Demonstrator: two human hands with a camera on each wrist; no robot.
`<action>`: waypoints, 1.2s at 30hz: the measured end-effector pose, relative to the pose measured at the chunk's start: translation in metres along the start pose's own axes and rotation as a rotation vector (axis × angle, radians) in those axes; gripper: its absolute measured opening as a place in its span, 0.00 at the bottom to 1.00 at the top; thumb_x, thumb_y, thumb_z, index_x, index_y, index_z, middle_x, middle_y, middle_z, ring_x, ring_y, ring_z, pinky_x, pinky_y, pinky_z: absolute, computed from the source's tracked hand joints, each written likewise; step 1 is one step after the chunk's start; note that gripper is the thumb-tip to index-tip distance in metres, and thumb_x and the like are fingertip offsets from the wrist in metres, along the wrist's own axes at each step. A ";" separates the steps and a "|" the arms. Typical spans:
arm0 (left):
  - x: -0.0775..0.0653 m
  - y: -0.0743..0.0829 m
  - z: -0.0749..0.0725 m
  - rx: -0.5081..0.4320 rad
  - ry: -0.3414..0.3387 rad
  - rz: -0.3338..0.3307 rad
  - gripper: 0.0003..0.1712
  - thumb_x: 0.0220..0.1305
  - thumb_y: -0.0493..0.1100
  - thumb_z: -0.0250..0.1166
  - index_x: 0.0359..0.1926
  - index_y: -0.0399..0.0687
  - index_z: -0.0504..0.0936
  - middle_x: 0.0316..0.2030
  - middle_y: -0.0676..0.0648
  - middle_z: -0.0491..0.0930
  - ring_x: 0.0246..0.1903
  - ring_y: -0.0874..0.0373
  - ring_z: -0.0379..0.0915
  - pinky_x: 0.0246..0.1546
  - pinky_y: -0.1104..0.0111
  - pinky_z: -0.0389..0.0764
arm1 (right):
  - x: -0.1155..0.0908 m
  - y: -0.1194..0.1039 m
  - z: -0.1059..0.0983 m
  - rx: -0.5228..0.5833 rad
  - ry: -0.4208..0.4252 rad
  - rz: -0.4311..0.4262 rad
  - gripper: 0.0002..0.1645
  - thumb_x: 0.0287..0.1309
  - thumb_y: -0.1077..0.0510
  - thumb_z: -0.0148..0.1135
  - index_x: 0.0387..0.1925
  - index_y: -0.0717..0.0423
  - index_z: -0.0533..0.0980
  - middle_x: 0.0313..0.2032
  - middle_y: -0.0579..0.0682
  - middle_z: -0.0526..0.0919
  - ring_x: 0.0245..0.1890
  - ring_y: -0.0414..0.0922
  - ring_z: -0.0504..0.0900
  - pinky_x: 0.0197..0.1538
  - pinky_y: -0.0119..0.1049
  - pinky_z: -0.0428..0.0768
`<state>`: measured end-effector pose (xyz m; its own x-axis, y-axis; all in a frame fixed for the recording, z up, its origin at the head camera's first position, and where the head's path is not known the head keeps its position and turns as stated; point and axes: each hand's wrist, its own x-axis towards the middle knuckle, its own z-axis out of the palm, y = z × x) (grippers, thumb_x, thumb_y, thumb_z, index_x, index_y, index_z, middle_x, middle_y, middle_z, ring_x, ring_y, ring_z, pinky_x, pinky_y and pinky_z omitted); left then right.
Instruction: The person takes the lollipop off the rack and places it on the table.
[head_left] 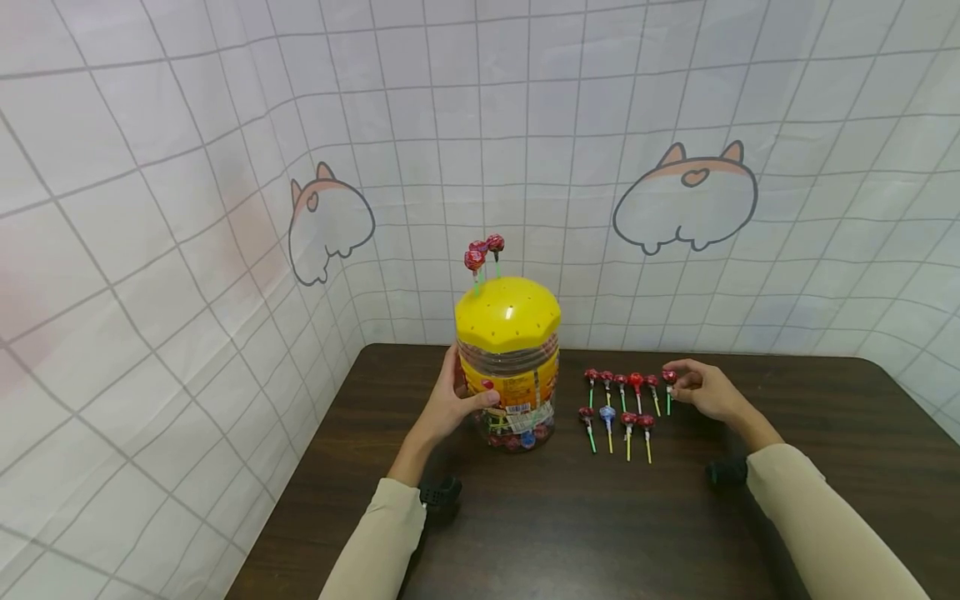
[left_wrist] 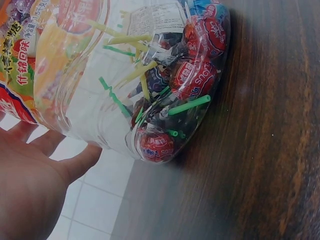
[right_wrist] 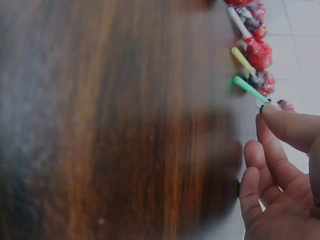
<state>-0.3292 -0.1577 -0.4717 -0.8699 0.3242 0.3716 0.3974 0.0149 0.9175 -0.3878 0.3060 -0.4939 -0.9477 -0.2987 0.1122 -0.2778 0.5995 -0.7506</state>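
A clear plastic lollipop jar (head_left: pixel 513 385) with a domed yellow lid (head_left: pixel 510 312) stands on the table. My left hand (head_left: pixel 450 400) holds its left side, thumb across the front; in the left wrist view, wrapped lollipops (left_wrist: pixel 194 77) show through the jar's base. Three red-wrapped lollipops (head_left: pixel 474 260) stick up from the lid's left side, heads upward. At the right end of the back row, my right hand (head_left: pixel 708 392) pinches a red lollipop with a green stick (right_wrist: pixel 250 90) between thumb and index finger. That lollipop's head is partly hidden by the fingers in the right wrist view.
Two rows of lollipops lie between jar and right hand: several red ones (head_left: pixel 636 382) behind, and in front several including a blue one (head_left: pixel 607 414). The dark wooden table (head_left: pixel 570 533) meets a white grid-patterned curtain (head_left: pixel 540 167) at the back and left.
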 end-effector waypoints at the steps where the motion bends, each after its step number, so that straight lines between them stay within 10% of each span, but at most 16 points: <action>1: 0.000 0.000 0.000 0.000 0.000 0.004 0.56 0.65 0.48 0.73 0.80 0.72 0.43 0.71 0.46 0.62 0.66 0.49 0.70 0.62 0.55 0.80 | 0.001 0.001 0.000 -0.006 -0.001 0.004 0.27 0.67 0.68 0.62 0.66 0.70 0.70 0.37 0.61 0.83 0.33 0.45 0.79 0.33 0.34 0.72; 36: 0.001 -0.002 0.000 -0.007 0.008 -0.002 0.57 0.62 0.53 0.75 0.79 0.74 0.45 0.70 0.48 0.62 0.66 0.45 0.69 0.63 0.50 0.79 | 0.005 0.006 -0.005 -0.074 -0.024 0.016 0.26 0.67 0.62 0.65 0.64 0.67 0.72 0.44 0.62 0.80 0.43 0.49 0.78 0.42 0.40 0.76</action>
<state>-0.3307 -0.1571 -0.4731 -0.8731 0.3170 0.3704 0.3933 0.0090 0.9194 -0.3953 0.3116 -0.4952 -0.9485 -0.3053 0.0842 -0.2740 0.6574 -0.7020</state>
